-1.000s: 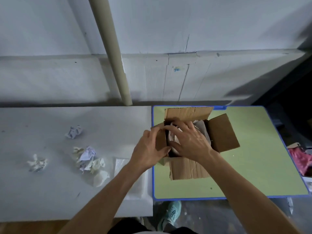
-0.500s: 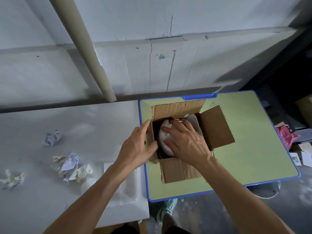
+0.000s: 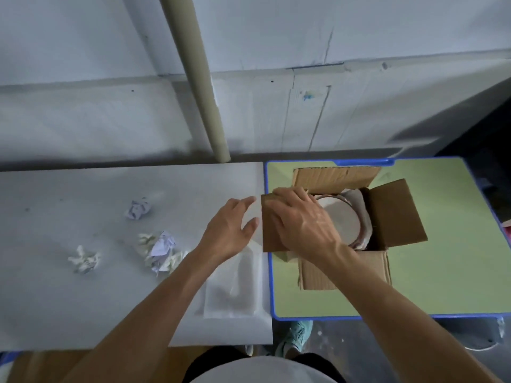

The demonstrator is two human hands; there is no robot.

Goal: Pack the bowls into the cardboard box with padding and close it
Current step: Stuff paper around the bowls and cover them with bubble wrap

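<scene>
Green table (image 3: pixel 442 258) carries the cardboard box (image 3: pixel 343 272), with the bowls (image 3: pixel 341 222) inside, in paper. Right hand (image 3: pixel 304 225) closes its grip on the left flap (image 3: pixel 269 239), probably to fold it; left hand (image 3: pixel 226 233) waits spread beside.

Right hand (image 3: pixel 301 225) covers much of the left flap (image 3: pixel 269 230) and the near-left part of the cardboard box (image 3: pixel 345 272) opening, hiding that side of the bowl (image 3: pixel 344 223); whether its fingertips curl round the flap's edge cannot be told; any bowls beneath the top one hidden; padding (image 3: pixel 358 197) visible only as a rim; forearms run off the lower edge; pipe (image 3: pixel 199 78) cut by the upper edge; red item (image 3: pixel 507 233) cut by the right edge
</scene>
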